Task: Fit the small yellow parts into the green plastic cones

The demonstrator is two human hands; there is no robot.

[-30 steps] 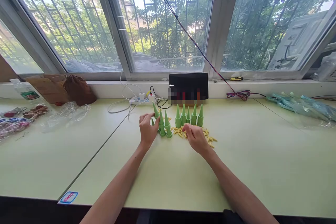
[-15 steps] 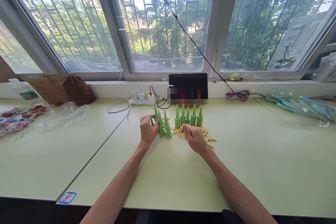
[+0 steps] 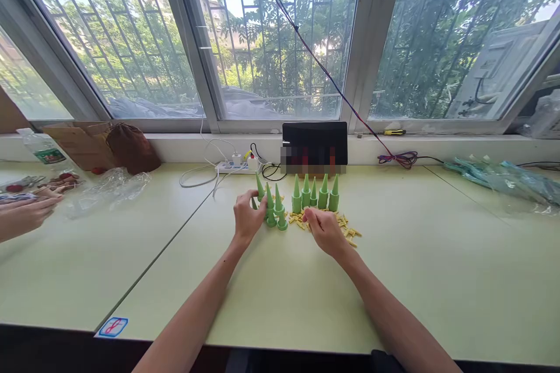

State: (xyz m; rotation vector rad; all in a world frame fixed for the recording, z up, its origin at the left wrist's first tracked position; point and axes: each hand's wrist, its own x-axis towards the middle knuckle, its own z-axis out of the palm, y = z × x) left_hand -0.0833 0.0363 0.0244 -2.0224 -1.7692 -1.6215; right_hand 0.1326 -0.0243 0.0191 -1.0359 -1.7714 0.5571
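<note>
My left hand (image 3: 250,215) is closed round one of several green pointed cones (image 3: 269,197) at the left of the group. Which cone its fingertips grip is partly hidden by the hand. Beside it a shorter-based green cone (image 3: 279,201) stands upright. Right of them, a row of upright green cones with cylindrical bases (image 3: 334,198) stands close together. My right hand (image 3: 322,226) is closed in front of that row, over scattered small yellow pegs (image 3: 350,232). Whatever its curled fingers hold, if anything, is hidden.
A black screen (image 3: 315,141) leans behind the cones, beside a white power strip (image 3: 234,168) with cables. At the far left, another person's hand (image 3: 26,218) is near small items, a clear plastic bag (image 3: 107,192) and a bottle (image 3: 41,145). Bluish plastic bags (image 3: 503,180) lie at right.
Another person's hand has come into view at the left edge. My own hands and the cones hold nearly the same places; the view has shifted slightly.
</note>
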